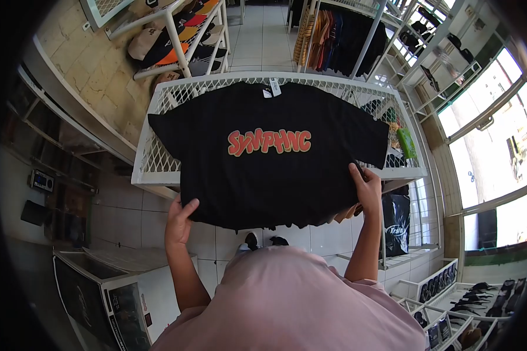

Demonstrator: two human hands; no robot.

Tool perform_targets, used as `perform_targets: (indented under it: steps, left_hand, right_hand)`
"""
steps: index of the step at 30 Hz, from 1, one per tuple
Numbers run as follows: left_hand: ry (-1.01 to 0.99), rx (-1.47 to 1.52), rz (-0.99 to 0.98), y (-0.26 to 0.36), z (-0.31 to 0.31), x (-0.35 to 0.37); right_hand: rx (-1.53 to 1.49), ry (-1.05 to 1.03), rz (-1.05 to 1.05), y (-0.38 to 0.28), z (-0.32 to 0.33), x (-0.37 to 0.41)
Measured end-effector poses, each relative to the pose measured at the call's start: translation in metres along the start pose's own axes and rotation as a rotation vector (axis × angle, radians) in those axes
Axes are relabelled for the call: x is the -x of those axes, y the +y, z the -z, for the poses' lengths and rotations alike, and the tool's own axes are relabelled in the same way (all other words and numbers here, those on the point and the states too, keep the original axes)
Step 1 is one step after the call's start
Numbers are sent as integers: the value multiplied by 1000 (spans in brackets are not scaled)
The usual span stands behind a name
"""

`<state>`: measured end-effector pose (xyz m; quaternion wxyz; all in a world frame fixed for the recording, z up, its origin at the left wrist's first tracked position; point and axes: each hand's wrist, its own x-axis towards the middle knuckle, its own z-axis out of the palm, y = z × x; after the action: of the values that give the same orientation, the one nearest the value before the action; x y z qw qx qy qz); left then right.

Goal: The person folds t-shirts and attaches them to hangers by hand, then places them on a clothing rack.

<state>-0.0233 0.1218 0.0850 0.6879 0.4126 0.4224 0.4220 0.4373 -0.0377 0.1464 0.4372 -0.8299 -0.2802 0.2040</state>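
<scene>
A black T-shirt (263, 181) with red "SYMPHNC" lettering lies face up, spread over a white wire-mesh table (143, 155). Its collar, with a white tag (275, 87), points to the far edge, and its hem hangs past the near edge. My left hand (180, 219) grips the lower left of the shirt, thumb on top. On the other side, my right hand (366, 188) pinches the shirt's right edge below the sleeve, its thumb on the fabric. The fingers under the cloth are partly hidden.
A green packet (405, 143) rests at the table's right side. Caps fill a white rack (184, 47) at the far left, and clothes (339, 38) hang at the back. A black bag (396, 225) hangs below right. A white cabinet (114, 292) stands near my left.
</scene>
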Motion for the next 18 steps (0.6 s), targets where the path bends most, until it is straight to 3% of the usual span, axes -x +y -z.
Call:
perform_targets:
  steps: [3,5,8,9,12,18]
  left_hand:
    - [-41,110,132,33,-26,-9]
    - [-66,127,79,38,-37,-19]
    - [-159,199,44,49,-46,-38]
    - [-196,233,38,53,-49,-45]
    - [7,203,77,61,-63,-64]
    - [-60,17,-129,107,-95,-106]
  right_hand:
    - [-400,-114,5,2,2,-9]
    - [-611,-125,-32,23,-4,-30]
    - [-954,-224,-300,27,-5,-50]
    - [-982,-238,-308,9,-4,-43]
    - [-763,-218,-204,-5,-10,-44]
    - [-752,-6,-7,-25,-16,-93]
